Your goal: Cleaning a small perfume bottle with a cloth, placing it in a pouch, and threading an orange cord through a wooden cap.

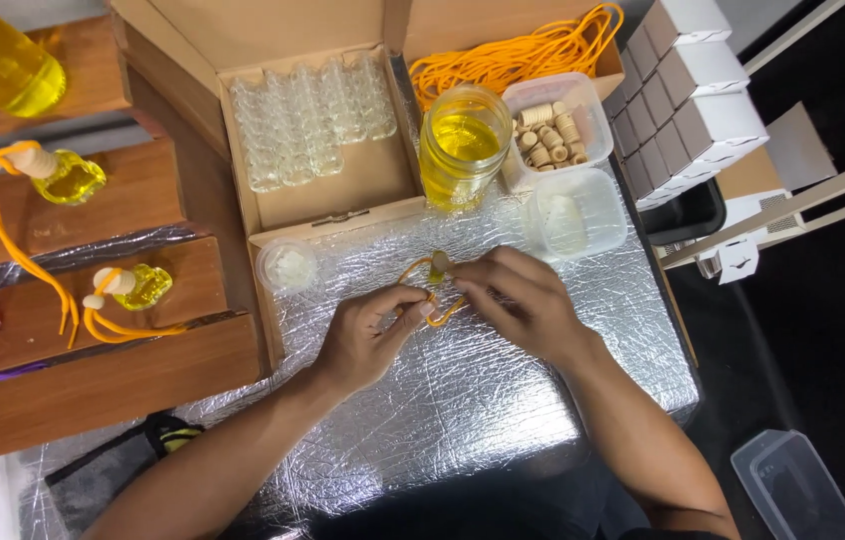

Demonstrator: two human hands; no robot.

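Over the silver foil mat (463, 400), my left hand (368, 335) and my right hand (518, 300) meet around a small glass bottle of yellow liquid (438, 266) threaded on an orange cord loop (443, 310). The fingertips of both hands pinch the cord and bottle between them. A glass jar of yellow liquid (463, 145) stands just beyond, beside a clear tub of small wooden caps (553, 130).
A cardboard box (343, 190) holds rows of empty small glass bottles (308, 115), and orange cords (518, 50) lie behind. Finished yellow bottles with cords (68, 175) (138, 287) rest on wooden steps at left. A small round dish (288, 268), an empty tub (578, 215) and white boxes (693, 90) stand nearby.
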